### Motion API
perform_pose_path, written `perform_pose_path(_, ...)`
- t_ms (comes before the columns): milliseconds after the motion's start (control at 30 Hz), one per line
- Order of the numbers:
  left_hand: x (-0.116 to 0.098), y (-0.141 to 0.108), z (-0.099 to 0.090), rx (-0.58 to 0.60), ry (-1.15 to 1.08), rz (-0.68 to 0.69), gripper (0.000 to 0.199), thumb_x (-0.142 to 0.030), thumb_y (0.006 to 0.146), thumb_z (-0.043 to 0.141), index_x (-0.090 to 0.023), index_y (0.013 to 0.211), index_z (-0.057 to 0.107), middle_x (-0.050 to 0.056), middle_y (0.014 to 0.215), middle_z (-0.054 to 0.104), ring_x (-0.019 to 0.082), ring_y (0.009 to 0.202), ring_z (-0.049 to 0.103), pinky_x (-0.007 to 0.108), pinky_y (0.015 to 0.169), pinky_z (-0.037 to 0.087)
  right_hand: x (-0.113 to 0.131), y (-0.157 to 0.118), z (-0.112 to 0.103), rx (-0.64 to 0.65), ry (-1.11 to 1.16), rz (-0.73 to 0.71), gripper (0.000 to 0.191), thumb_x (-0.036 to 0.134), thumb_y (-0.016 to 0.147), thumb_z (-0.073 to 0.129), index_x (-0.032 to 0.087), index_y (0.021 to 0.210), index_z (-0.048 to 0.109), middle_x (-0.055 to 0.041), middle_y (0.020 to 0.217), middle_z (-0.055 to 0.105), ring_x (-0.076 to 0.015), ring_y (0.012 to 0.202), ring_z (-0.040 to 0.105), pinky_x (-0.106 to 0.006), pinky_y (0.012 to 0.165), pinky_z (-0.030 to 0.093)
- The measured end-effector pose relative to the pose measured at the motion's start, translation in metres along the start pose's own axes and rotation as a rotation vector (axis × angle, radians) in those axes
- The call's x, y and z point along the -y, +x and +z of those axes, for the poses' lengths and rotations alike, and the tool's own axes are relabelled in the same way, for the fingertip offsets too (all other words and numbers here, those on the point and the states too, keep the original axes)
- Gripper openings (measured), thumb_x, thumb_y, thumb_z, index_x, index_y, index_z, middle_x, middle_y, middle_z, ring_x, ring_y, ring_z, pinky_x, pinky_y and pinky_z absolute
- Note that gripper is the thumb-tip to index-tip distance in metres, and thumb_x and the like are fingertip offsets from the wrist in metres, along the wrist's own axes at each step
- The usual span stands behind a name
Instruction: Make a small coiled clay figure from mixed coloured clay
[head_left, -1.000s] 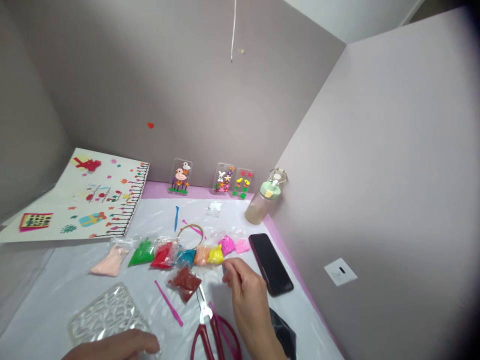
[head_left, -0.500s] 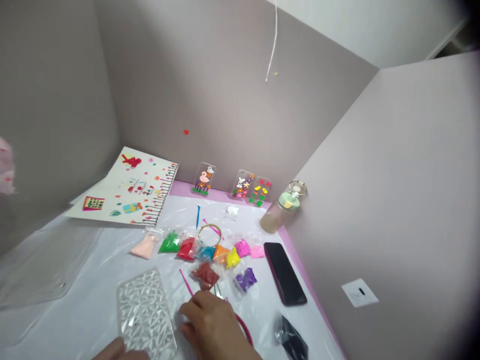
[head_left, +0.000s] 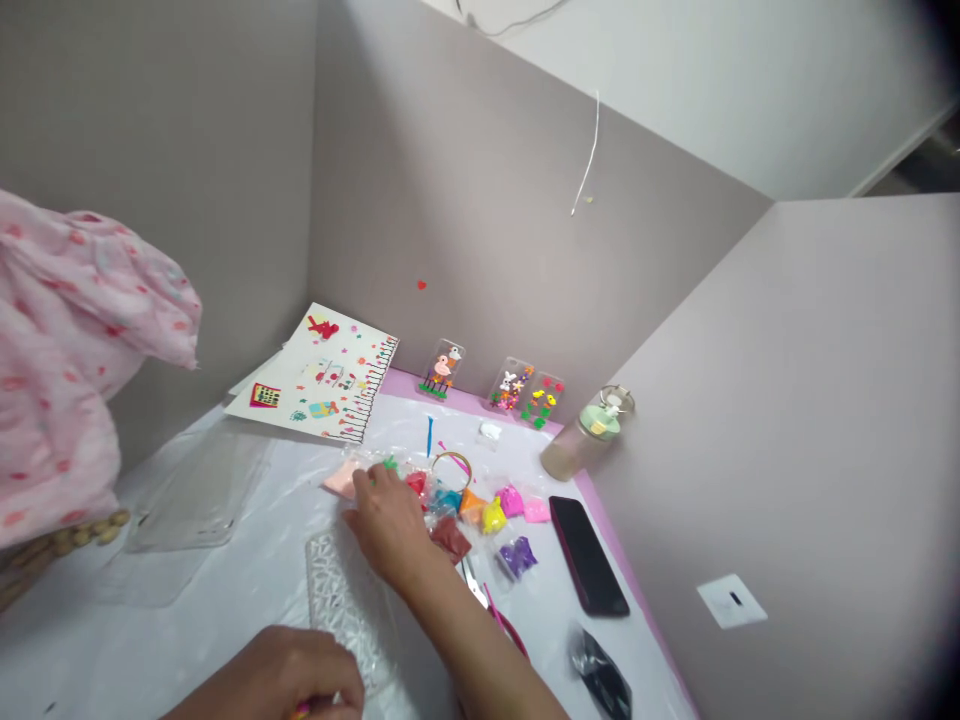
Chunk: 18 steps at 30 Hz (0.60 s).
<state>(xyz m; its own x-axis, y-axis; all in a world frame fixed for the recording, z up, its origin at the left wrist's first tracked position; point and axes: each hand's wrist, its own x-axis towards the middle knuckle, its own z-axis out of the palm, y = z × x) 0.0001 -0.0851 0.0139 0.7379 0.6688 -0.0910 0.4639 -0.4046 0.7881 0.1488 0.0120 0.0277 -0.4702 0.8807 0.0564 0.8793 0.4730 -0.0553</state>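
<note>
A clear, faceted plastic panel [head_left: 330, 580] is found lying flat on the white plastic-covered table [head_left: 420, 660], its near end partly hidden by the left hand [head_left: 292, 668]. The fingers of that hand are curled; a small multicoloured thing [head_left: 301, 711] is seen at their underside, but whether it is gripped cannot be told. The right hand [head_left: 386, 515] is extended past the panel, well apart from the left, with its fingertips placed between a transparent bag of peach clay-like material [head_left: 340, 481] and a similar bag of green [head_left: 391, 463]. Whether either bag is pinched cannot be told, the contact being hidden. Just right of this hand, bags of red [head_left: 417, 486], blue [head_left: 448, 500], orange [head_left: 471, 506] and yellow [head_left: 493, 516] are noted in a row, with a brown-red bag [head_left: 451, 540] nearer and a purple bag [head_left: 517, 557] set apart. As to progress, three clear cases decorated with a flamingo-like bird [head_left: 442, 368], a white rabbit [head_left: 511, 384] and yellow birds [head_left: 544, 400] are stood against the wall and are judged complete. On the visible part of the panel no coloured decoration is observed; work there is judged barely begun, with its covered portion unverified.
</note>
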Motion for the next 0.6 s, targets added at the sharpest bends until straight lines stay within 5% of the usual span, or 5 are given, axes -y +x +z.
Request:
perform_pose_path(133, -0.015, 0.01, -0.015, 0.001, -0.086, -0.021, 0.023, -0.025, 0.091, 0.056, -0.021, 0.082, 0.077, 0.002, 0.08, 0.076, 0.018, 0.075, 0.066, 0.024, 0.07, 0.044, 0.0, 0.026, 0.02, -0.005, -0.048, -0.009, 0.014, 0.014, 0.1, 0.055, 0.015, 0.11, 0.065, -0.0127, 0.112, 0.068, -0.0267, 0.108, 0.062, -0.037, 0.085, 0.053)
perform_pose_path(300, -0.011, 0.013, -0.018, 0.001, -0.11, 0.026, 0.021, -0.022, 0.087, 0.057, -0.022, 0.083, 0.077, 0.001, 0.083, 0.076, 0.018, 0.078, 0.066, 0.024, 0.072, 0.043, -0.028, 0.015, 0.021, -0.029, -0.1, 0.118, 0.02, 0.014, 0.103, 0.049, 0.013, 0.108, 0.067, -0.0165, 0.111, 0.069, -0.03, 0.109, 0.062, -0.043, 0.091, 0.053)
perform_pose_path(433, -0.007, 0.009, -0.017, 0.017, -0.075, -0.002, 0.021, -0.021, 0.084, 0.057, -0.023, 0.084, 0.078, 0.001, 0.084, 0.077, 0.019, 0.077, 0.067, 0.026, 0.07, 0.041, -0.049, -0.017, -0.004, -0.092, -0.118, 0.303, 0.028, 0.002, 0.097, 0.047, 0.012, 0.114, 0.067, -0.0206, 0.125, 0.066, -0.0321, 0.117, 0.062, -0.044, 0.093, 0.052)
perform_pose_path(600, -0.005, -0.021, -0.018, 0.051, 0.006, -0.11, 0.021, -0.018, 0.071, 0.063, -0.025, 0.085, 0.078, 0.002, 0.086, 0.079, 0.025, 0.083, 0.069, 0.03, 0.073, 0.041, -0.02, -0.088, -0.014, -0.097, -0.037, 0.349, 0.021, 0.018, 0.104, 0.049, 0.021, 0.105, 0.07, -0.0065, 0.095, 0.076, -0.0229, 0.087, 0.074, -0.032, 0.076, 0.058)
